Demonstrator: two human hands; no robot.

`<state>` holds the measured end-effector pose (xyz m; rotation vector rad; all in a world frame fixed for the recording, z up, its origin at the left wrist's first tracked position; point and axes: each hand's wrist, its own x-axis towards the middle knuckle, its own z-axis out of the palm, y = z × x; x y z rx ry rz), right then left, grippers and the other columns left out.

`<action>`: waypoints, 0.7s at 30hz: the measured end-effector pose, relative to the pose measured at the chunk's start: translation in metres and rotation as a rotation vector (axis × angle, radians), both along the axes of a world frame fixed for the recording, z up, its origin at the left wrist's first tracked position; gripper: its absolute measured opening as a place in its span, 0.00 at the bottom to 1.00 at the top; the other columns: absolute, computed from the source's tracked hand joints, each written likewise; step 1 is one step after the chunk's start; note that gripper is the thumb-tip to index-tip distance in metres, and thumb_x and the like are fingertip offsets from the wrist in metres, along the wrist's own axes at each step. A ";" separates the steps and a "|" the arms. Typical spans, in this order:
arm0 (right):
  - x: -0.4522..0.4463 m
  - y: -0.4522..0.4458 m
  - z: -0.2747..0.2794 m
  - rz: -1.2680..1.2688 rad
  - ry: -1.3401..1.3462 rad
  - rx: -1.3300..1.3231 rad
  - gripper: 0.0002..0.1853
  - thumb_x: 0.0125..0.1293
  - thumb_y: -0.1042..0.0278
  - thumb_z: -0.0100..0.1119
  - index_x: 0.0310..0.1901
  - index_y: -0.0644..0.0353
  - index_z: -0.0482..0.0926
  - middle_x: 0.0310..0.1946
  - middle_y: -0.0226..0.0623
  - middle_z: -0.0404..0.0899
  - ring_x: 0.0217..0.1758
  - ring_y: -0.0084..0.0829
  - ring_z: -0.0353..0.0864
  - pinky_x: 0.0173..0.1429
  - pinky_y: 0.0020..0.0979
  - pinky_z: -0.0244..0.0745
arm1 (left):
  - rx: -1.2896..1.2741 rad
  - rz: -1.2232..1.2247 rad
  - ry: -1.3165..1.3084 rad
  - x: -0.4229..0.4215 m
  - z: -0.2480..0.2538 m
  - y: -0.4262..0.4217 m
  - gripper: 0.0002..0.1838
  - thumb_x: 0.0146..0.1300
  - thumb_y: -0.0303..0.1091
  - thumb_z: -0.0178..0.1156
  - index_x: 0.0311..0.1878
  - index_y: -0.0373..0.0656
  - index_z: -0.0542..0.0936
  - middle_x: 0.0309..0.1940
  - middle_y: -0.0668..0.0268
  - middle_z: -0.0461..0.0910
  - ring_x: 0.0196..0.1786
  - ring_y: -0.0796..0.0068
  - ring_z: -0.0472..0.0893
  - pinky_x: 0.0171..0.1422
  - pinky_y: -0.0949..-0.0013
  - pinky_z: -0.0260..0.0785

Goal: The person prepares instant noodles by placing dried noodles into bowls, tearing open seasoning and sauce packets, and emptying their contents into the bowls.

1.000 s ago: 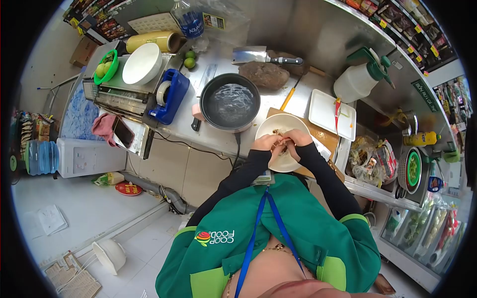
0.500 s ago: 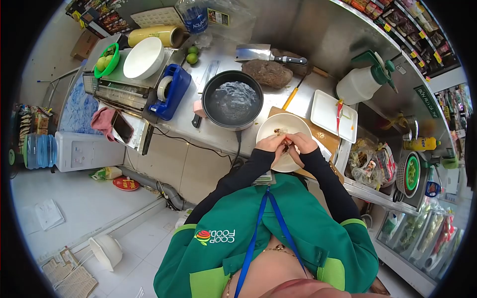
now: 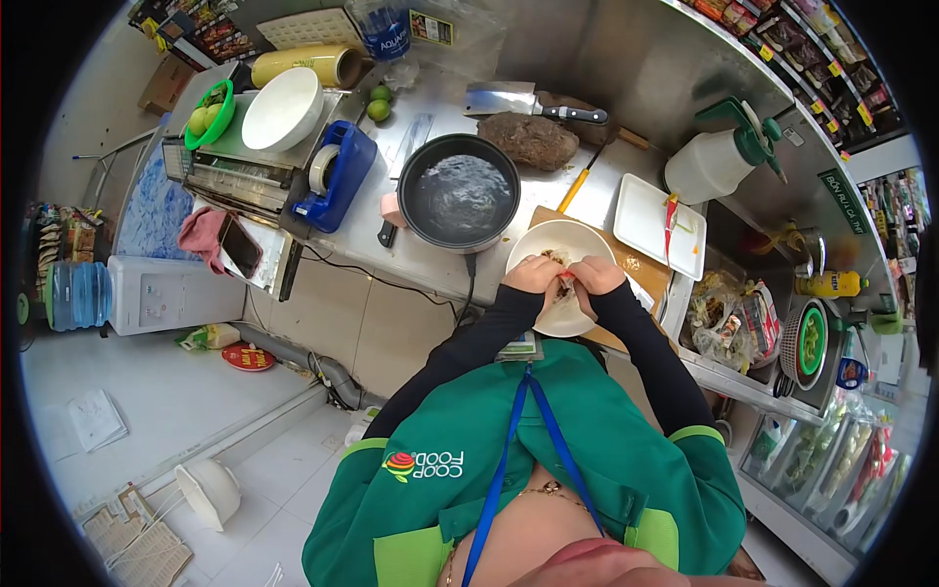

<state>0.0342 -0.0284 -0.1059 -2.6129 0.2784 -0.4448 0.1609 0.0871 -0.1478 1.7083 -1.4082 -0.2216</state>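
Observation:
My left hand and my right hand meet over a white bowl. Both are closed, fingertips pinching a small red thing between them; its kind is too small to tell. Brown and pale bits show inside the bowl, partly hidden by my fingers. Under the bowl's right side lies a wooden board. Left of the bowl stands a black electric pan with rippling clear liquid in it.
Behind the pan lie a cleaver, a rough brown lump and an orange-handled tool. A white tray and a spray bottle stand right. A blue tape dispenser is left; the pan's cord hangs over the front edge.
My fingers have shifted slightly over the bowl, and more of the red thing shows between them. The bowl and pan stay in place.

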 end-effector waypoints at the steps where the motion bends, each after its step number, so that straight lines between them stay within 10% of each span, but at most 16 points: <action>1: 0.000 0.000 0.001 0.016 -0.001 -0.005 0.06 0.47 0.80 0.56 0.29 0.61 0.73 0.22 0.42 0.70 0.29 0.44 0.73 0.33 0.39 0.69 | 0.023 -0.017 0.003 0.000 0.000 0.000 0.09 0.48 0.25 0.60 0.35 0.45 0.80 0.30 0.62 0.78 0.36 0.61 0.78 0.39 0.64 0.72; 21: 0.007 -0.005 0.005 0.080 0.115 0.098 0.06 0.46 0.78 0.55 0.28 0.62 0.72 0.23 0.43 0.73 0.31 0.46 0.75 0.35 0.42 0.71 | 0.064 -0.010 -0.068 0.001 -0.007 0.004 0.07 0.49 0.26 0.62 0.33 0.45 0.78 0.27 0.63 0.75 0.34 0.58 0.76 0.38 0.61 0.70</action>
